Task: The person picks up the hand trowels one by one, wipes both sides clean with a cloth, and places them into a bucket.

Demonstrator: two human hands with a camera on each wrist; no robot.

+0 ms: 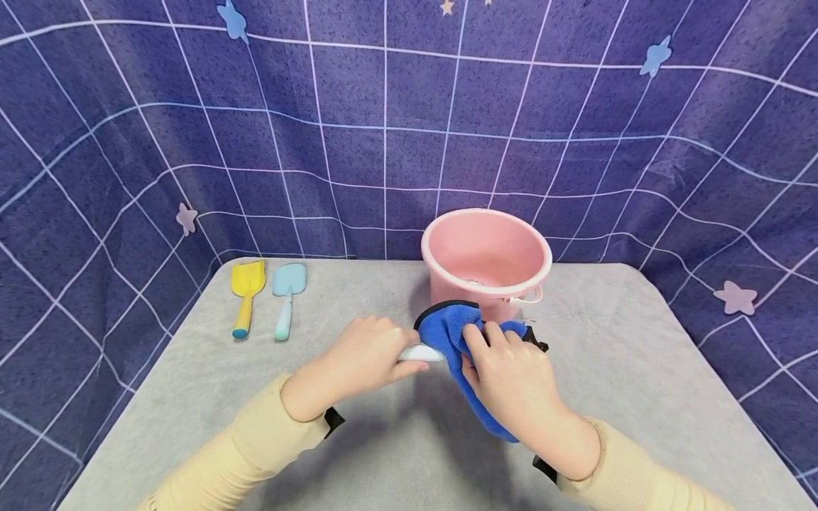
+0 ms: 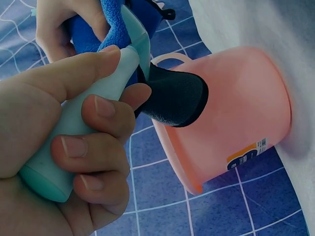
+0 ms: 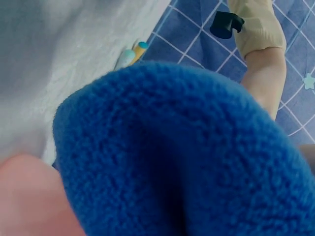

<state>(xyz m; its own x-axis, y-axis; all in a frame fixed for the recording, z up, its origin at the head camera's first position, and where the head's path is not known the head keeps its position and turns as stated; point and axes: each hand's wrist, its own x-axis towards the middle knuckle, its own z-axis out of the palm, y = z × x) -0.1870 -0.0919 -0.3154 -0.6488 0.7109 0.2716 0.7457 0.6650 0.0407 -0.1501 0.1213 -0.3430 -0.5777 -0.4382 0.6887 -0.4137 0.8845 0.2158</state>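
Observation:
My left hand grips the pale teal handle of a toy shovel, fingers curled round it. Part of the shovel's teal blade shows in the left wrist view; blue cloth covers the rest. A fuzzy blue cloth with a dark edging is bunched in my right hand, which pinches it against the shovel's head. In the right wrist view the cloth fills most of the picture and hides the right fingers. Both hands are above the table, just in front of a pink bucket.
Toward the table's back left lie a yellow toy shovel and a light blue toy shovel, side by side. The pink bucket stands near the back edge with its white handle hanging down. A dark blue gridded curtain surrounds the grey table.

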